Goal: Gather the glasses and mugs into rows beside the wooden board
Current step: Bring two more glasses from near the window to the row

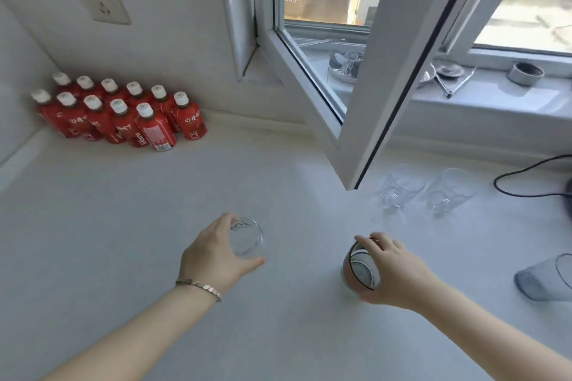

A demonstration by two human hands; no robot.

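Observation:
My left hand (213, 254) grips a clear glass (247, 238) with a small label near its rim, held over the white counter (123, 219). My right hand (393, 272) wraps around a pinkish mug (359, 272) with a dark rim line and a pale inside. Two clear glass mugs (399, 187) (448, 192) stand side by side further back on the right, under the open window sash. A bluish tinted glass (544, 278) sits at the right edge. No wooden board is in view.
Several red juice bottles (123, 111) with white caps stand in the far left corner. An open window sash (356, 96) juts out over the counter. A black cable (526, 182) loops at the right. Metal items and a small tin (526, 73) lie on the sill.

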